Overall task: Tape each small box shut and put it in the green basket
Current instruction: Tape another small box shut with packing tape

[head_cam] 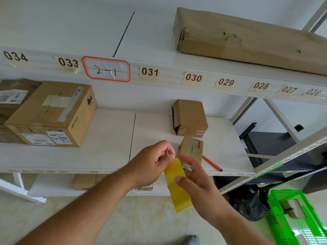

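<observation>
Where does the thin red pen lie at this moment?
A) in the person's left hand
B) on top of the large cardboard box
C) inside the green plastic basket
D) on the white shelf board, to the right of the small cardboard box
D: the thin red pen lies flat on the white shelf board, just right of the small cardboard box, and no hand touches it.

Both hands (152,161) (198,184) pinch yellow tape (177,188) before a small box (192,149).
</observation>
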A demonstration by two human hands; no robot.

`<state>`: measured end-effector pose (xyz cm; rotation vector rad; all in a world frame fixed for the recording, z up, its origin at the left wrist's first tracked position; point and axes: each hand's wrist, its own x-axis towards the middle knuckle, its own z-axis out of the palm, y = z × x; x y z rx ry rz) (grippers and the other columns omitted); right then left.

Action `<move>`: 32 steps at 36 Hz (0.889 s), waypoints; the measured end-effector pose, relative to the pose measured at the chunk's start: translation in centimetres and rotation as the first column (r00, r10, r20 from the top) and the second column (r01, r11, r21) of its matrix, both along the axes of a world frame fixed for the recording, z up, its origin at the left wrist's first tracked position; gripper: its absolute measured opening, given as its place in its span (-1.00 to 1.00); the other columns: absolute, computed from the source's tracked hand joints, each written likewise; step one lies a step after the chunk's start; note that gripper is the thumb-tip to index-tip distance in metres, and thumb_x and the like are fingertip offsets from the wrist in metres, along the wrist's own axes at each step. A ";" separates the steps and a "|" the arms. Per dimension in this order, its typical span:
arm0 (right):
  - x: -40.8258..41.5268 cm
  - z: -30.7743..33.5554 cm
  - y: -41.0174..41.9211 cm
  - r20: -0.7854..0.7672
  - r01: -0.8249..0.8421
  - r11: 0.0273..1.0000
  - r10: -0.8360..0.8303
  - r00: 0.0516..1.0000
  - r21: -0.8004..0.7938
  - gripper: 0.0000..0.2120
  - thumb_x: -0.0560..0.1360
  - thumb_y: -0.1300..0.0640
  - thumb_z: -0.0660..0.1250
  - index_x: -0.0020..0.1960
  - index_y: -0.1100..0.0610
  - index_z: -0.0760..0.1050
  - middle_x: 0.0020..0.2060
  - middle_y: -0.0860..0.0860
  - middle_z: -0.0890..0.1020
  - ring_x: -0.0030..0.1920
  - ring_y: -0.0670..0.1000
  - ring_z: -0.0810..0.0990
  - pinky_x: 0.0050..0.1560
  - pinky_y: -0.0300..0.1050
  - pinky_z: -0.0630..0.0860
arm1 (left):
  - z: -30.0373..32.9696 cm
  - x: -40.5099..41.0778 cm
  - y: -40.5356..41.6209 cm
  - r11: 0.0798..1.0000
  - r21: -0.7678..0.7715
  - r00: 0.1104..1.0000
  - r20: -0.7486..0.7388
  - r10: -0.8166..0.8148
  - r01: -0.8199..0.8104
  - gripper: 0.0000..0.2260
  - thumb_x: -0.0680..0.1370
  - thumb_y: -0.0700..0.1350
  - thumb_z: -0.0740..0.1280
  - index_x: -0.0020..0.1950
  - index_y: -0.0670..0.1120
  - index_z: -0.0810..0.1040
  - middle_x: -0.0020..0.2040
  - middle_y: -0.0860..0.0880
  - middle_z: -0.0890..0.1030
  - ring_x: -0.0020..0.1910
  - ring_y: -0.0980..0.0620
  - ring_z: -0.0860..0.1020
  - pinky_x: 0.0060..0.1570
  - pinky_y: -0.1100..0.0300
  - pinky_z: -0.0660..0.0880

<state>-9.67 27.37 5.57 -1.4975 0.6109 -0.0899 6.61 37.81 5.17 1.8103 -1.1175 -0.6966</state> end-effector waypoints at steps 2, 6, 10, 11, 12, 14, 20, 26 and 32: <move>-0.1 0.0 0.1 0.007 -0.009 1.000 0.009 1.000 0.025 -0.45 0.50 0.07 0.36 0.45 -0.13 0.31 0.05 0.25 0.65 -0.03 0.07 0.63 -0.01 -0.09 0.58 | -0.7 0.4 -0.1 0.997 0.036 0.995 0.079 0.058 -0.062 -0.95 0.67 0.02 0.23 0.02 0.12 0.46 -0.31 0.07 0.53 -0.32 0.10 0.49 -0.23 0.02 0.50; -0.4 -0.2 0.1 0.030 0.002 0.997 -0.004 1.000 0.080 -0.46 0.52 0.17 0.36 0.45 -0.08 0.33 0.01 0.15 0.71 0.00 0.04 0.67 -0.02 -0.17 0.61 | -2.0 1.1 0.6 0.942 0.040 0.919 0.236 0.316 -0.334 -0.93 0.68 -0.01 0.20 0.05 0.09 0.47 -0.21 0.14 0.55 -0.21 0.12 0.55 -0.20 0.14 0.51; -0.4 -0.3 -0.1 0.040 0.007 0.996 -0.010 0.999 0.093 -0.40 0.50 0.16 0.34 0.50 -0.07 0.27 0.07 0.18 0.71 0.10 0.15 0.68 0.01 -0.10 0.62 | -1.5 -1.2 1.8 0.817 0.115 0.797 -0.178 0.577 -0.566 -0.69 0.68 0.10 0.16 -0.07 -0.05 0.56 -0.30 0.06 0.55 -0.19 -0.10 0.56 -0.22 0.14 0.40; -0.3 -0.3 -0.2 0.034 0.005 0.996 -0.008 0.999 0.090 -0.37 0.49 0.15 0.34 0.51 -0.07 0.24 0.08 0.17 0.71 0.14 0.18 0.67 0.04 -0.07 0.63 | -1.1 -2.5 2.0 0.837 0.195 0.776 -0.314 0.547 -0.512 -0.57 0.65 0.23 0.13 -0.09 -0.07 0.59 -0.31 0.01 0.57 -0.22 -0.08 0.56 -0.19 0.12 0.42; -0.3 -0.5 -0.3 0.030 -0.006 0.996 0.003 1.000 0.092 -0.34 0.49 0.16 0.33 0.53 -0.07 0.19 0.09 0.17 0.71 0.16 0.20 0.67 0.08 -0.03 0.63 | -0.7 -3.7 2.1 0.873 0.253 0.758 -0.432 0.488 -0.418 -0.45 0.58 0.36 0.11 -0.08 -0.08 0.61 -0.28 -0.04 0.62 -0.21 -0.05 0.59 -0.14 0.10 0.47; -0.1 -0.8 -0.2 0.022 -0.060 0.995 0.058 0.998 0.085 -0.29 0.50 0.19 0.32 0.56 -0.06 0.11 0.09 0.15 0.71 0.16 0.16 0.68 0.12 0.00 0.61 | -0.7 -5.5 1.7 0.921 0.267 0.741 -0.549 0.387 -0.284 -0.32 0.44 0.52 0.16 -0.01 -0.07 0.64 -0.11 -0.09 0.70 -0.10 -0.04 0.66 0.00 0.03 0.57; 1.2 -0.7 1.0 -0.038 0.029 0.999 -0.027 0.999 0.041 -0.48 0.62 0.09 0.36 0.50 -0.06 0.26 0.00 0.04 0.74 0.06 -0.10 0.70 0.08 -0.21 0.58 | -1.6 -5.7 -0.3 0.822 0.185 0.595 -0.607 0.526 -0.539 -0.52 0.53 0.31 0.32 -0.04 -0.14 0.60 -0.12 -0.17 0.68 -0.17 -0.10 0.67 -0.15 0.02 0.58; 3.5 -2.2 2.3 -0.133 0.301 0.942 -0.320 0.938 -0.148 -0.73 0.62 -0.15 0.30 0.05 0.05 0.57 -0.25 -0.06 0.72 -0.25 -0.16 0.67 -0.18 -0.16 0.59 | -2.9 -6.6 -1.3 0.713 0.167 0.617 -0.393 0.681 -0.680 -0.55 0.63 0.24 0.17 -0.13 -0.12 0.54 -0.21 -0.07 0.62 -0.18 -0.04 0.60 -0.24 0.06 0.50; 5.4 -4.8 3.1 -0.184 0.340 0.893 -0.402 0.897 -0.296 -0.43 0.63 -0.27 0.12 -0.23 0.19 0.51 -0.41 0.04 0.58 -0.29 0.09 0.57 -0.18 0.05 0.52 | -4.9 -5.6 -2.0 0.631 0.249 0.529 -0.373 0.763 -0.735 -0.45 0.67 0.26 -0.02 -0.17 -0.03 0.61 -0.20 -0.03 0.67 -0.14 -0.03 0.64 -0.03 -0.02 0.59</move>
